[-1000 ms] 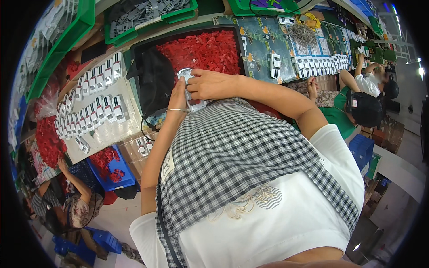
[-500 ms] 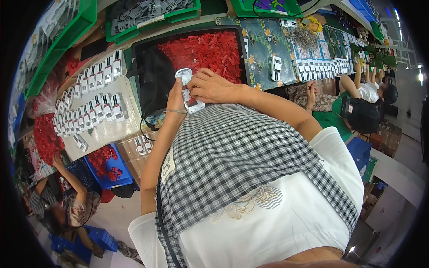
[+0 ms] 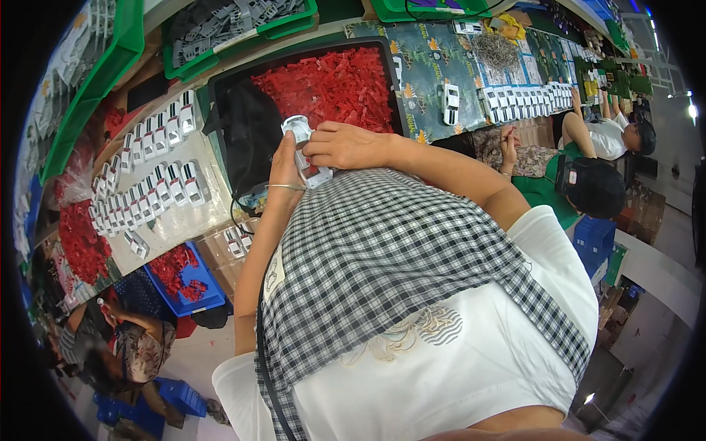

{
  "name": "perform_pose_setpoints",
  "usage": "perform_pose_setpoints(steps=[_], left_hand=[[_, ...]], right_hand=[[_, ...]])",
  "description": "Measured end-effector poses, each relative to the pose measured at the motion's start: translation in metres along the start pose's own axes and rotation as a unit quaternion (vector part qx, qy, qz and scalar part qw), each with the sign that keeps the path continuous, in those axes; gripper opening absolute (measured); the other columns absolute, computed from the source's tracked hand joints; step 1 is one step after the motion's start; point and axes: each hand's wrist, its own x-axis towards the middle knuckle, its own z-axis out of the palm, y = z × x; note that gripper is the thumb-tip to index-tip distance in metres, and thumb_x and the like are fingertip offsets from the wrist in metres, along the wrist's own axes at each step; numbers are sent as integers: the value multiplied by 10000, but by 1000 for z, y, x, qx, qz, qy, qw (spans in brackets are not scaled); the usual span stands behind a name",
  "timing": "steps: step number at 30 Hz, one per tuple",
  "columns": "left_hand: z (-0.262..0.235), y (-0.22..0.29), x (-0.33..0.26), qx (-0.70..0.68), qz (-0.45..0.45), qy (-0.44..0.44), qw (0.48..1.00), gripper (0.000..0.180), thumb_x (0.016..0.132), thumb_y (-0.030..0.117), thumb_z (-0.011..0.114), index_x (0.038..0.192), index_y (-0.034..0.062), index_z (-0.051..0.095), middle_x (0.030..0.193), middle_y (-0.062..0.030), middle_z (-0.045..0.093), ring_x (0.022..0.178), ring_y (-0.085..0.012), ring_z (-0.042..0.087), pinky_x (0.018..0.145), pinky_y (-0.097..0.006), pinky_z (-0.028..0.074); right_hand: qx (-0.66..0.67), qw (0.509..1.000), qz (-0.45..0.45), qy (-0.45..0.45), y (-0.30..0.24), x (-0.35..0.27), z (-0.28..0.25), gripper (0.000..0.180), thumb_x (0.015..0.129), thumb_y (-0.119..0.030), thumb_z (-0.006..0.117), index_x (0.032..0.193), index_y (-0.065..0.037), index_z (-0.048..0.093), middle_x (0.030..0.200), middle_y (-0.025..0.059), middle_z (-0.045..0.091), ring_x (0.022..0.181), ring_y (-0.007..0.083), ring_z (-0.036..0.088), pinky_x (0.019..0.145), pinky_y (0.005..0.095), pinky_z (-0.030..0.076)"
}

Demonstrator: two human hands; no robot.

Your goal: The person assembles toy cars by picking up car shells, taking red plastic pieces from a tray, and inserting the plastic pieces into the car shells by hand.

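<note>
Head view showed both your hands closed on one white, car-shaped plastic body (image 3: 296,126), held by the near edge of a black rectangular tray (image 3: 215,87), just beyond your black-and-white checked apron (image 3: 397,242). Your left hand (image 3: 283,167) gripped the car body along its left side, with the thumb up near its far end. Your right hand (image 3: 347,145) came across from the right, fingers bent over the middle of it, so you covered part of it; exactly what the fingertips pressed on could not be told.

Beyond your hands, the tray held a heap of small red plastic pieces (image 3: 334,82), with a soft black bag (image 3: 248,140) at its left. To the left, finished-looking rows of white cars with dark windows (image 3: 158,136) stood on a pale table (image 3: 175,229). Farther off, a green plastic bin (image 3: 259,31) held grey parts (image 3: 220,33). On the right, a single white car (image 3: 451,104) lay on a dark patterned sheet (image 3: 423,73), near another close-set row of white cars (image 3: 526,103).
</note>
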Motion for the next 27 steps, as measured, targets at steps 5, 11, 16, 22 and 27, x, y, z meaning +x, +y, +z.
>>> perform_pose_setpoints(steps=[5,11,16,22,27], left_hand=[[-6,0,2,-22,4,-36,999,417,965,400,389,1181,56,483,997,-96,590,823,-163,615,652,-294,552],[3,10,-3,2,36,-68,997,388,970,388,384,1156,67,496,982,-83,583,830,-149,614,676,-259,543],[20,15,-8,21,142,-54,988,384,973,366,394,1215,71,436,974,-60,576,832,-114,591,662,-221,511],[25,19,-4,82,212,-60,972,506,952,464,372,1283,83,400,1077,-72,548,936,-163,584,718,-279,538],[29,27,-15,-45,151,-115,981,540,967,469,257,1324,79,366,1288,-131,482,1031,-189,566,838,-375,517]], right_hand=[[81,995,29,44,3,-4,2,140,730,-129,619,852,-63,599,968,39,543,865,205,535,724,336,426],[106,986,55,120,-5,1,5,162,722,-150,686,853,-84,614,931,29,547,823,220,535,687,344,417],[86,967,136,195,-1,2,4,151,689,-133,709,804,-86,623,952,23,557,882,208,534,730,345,397],[-4,950,199,242,-7,9,-7,195,645,-142,740,814,-108,648,1002,27,555,963,239,514,812,367,367],[169,841,362,366,-13,8,-28,337,791,-125,675,1110,-73,578,1186,97,452,1042,204,497,832,294,440]])
